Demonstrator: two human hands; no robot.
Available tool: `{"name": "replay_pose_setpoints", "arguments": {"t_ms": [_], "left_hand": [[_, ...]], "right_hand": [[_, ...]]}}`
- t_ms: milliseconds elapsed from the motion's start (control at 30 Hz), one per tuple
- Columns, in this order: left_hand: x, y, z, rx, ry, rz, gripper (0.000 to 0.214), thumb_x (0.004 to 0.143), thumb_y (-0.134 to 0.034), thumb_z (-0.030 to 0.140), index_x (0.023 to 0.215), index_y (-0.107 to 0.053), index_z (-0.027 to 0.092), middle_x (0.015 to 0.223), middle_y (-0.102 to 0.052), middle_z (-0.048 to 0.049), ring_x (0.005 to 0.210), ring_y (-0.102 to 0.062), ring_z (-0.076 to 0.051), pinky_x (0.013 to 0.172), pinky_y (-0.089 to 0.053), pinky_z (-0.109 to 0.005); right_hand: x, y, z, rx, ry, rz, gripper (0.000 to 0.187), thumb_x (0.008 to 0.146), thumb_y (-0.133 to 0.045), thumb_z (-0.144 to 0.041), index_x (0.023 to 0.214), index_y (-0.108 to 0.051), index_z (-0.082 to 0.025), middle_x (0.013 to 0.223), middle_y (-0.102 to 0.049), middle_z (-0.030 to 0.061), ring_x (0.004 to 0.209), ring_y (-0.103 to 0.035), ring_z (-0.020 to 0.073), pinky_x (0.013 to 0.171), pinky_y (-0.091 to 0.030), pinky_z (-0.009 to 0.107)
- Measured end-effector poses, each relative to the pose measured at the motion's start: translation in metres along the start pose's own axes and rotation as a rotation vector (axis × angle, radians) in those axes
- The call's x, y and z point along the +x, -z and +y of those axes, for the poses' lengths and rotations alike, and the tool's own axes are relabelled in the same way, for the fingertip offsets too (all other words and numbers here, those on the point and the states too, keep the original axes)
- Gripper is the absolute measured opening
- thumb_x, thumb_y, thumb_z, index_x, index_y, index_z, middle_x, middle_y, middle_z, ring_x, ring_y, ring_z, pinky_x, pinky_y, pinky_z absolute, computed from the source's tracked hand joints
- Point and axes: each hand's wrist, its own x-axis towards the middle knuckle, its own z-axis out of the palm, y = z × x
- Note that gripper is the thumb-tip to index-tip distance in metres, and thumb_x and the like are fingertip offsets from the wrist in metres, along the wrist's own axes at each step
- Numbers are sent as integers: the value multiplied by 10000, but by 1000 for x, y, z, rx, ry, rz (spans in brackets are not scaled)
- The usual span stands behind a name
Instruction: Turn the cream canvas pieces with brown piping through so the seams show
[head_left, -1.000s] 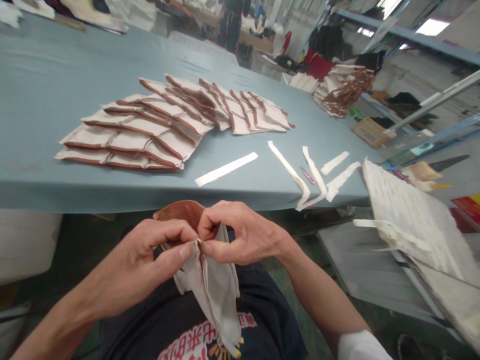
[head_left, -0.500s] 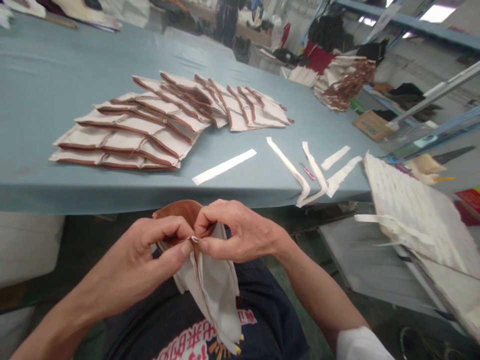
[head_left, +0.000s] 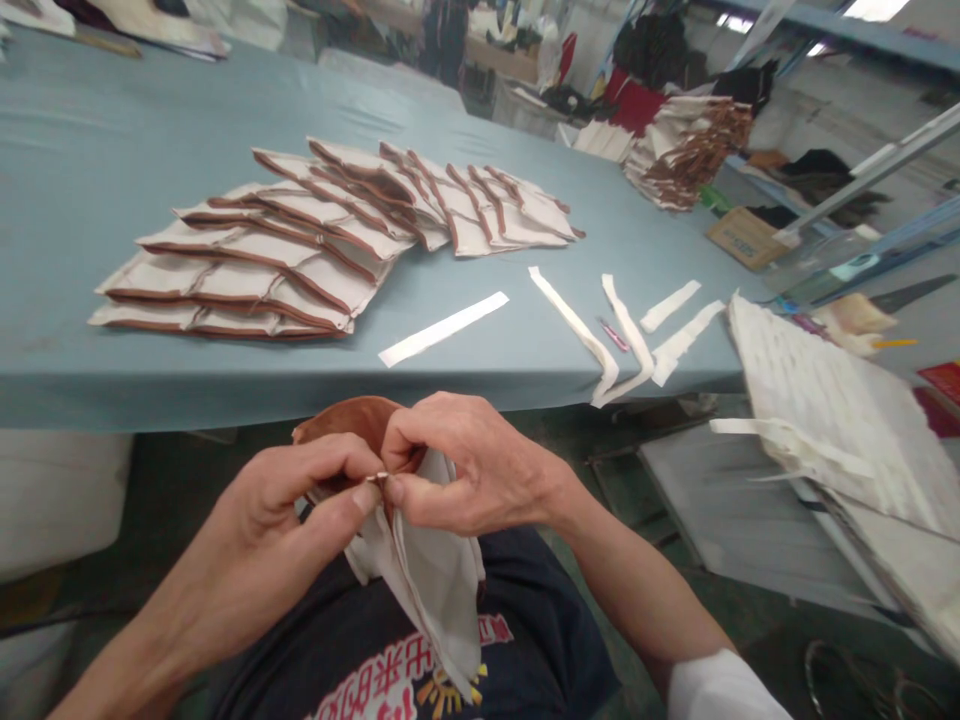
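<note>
Both my hands pinch the top edge of a cream fabric piece with brown trim that hangs over my lap, below the table's front edge. My left hand grips it from the left with thumb and fingers closed. My right hand grips it from the right, fingertips meeting the left thumb at a small seam point. A brown folded part of the fabric shows behind the fingers.
On the blue-grey table lie fanned rows of similar cream pieces with brown edging, several white fabric strips and a small pink tool. A cream fabric stack sits at right; another pile at the far corner.
The hands stay pinched on the fabric's top edge, with their fingertips drawn slightly closer together. The view has shifted a little.
</note>
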Motion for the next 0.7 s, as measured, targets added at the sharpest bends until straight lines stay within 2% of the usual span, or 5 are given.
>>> {"name": "replay_pose_setpoints", "arguments": {"t_ms": [233, 367, 533, 700], "left_hand": [[0, 3, -21, -77, 27, -94, 270, 938, -655, 400, 760, -741, 215, 676, -692, 37, 604, -605, -132, 554, -480, -183], [1, 8, -22, -22, -27, -118, 251, 955, -637, 340, 761, -746, 224, 682, -713, 49, 586, -629, -116, 550, -497, -158], [2, 10, -12, 117, -151, -35, 198, 962, -635, 304, 825, -772, 263, 718, -772, 86, 600, -696, -93, 597, -517, -125], [5, -1, -9, 203, -211, 74, 224, 924, -598, 274, 744, -731, 262, 626, -724, 103, 509, -665, -85, 524, -487, -142]], "right_hand": [[-2, -5, 8, -21, 91, 17, 66, 907, -625, -229, 851, -593, -217, 810, -695, -22, 738, -605, 137, 774, -443, 272], [-3, -2, 6, -25, 95, -6, 58, 899, -627, -211, 850, -597, -215, 803, -694, -22, 735, -620, 133, 755, -451, 264], [-5, 3, 1, -65, 78, -30, 34, 904, -598, -191, 884, -610, -215, 805, -695, -15, 734, -617, 135, 750, -452, 265], [-6, 2, 1, -141, 44, -27, 68, 909, -547, -197, 889, -610, -212, 814, -710, 2, 741, -618, 144, 718, -424, 274]]}}
